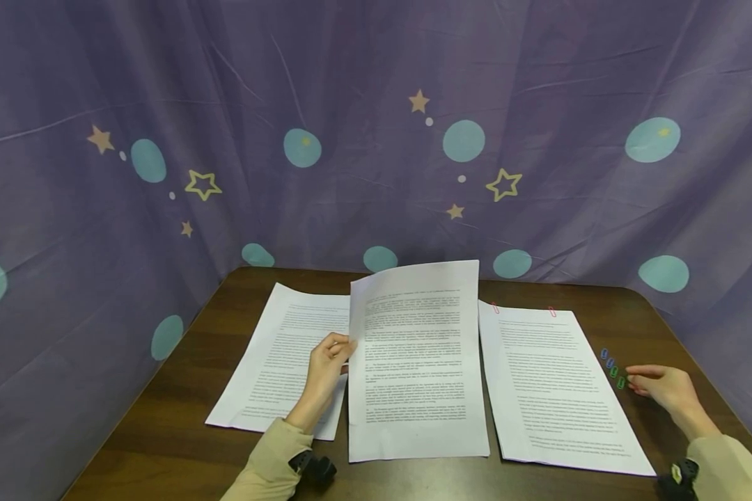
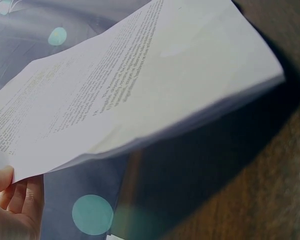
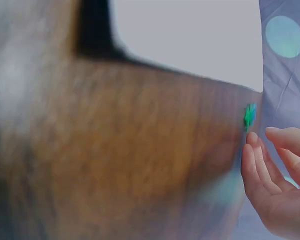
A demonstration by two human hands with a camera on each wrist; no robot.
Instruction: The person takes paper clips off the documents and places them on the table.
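Note:
My left hand [image 1: 327,358] pinches the left edge of a stack of printed paper [image 1: 416,362], thumb on the front and fingers behind. The stack is tilted up off the table, and in the left wrist view its thick lower edge casts a dark shadow. Over on the right, my right hand [image 1: 664,388] reaches toward a short row of paper clips, its fingertips right beside a green paper clip [image 1: 620,382]. A blue paper clip [image 1: 604,353] lies at the row's far end. In the right wrist view, a gap shows between the thumb and fingers [image 3: 260,165].
Another printed stack [image 1: 282,362] lies on the left, partly covered by the raised one. On the right lies a third stack [image 1: 558,390] with a red paper clip [image 1: 552,312] and another red one at its top edge. A patterned purple curtain [image 1: 363,83] hangs behind the brown table [image 1: 163,410].

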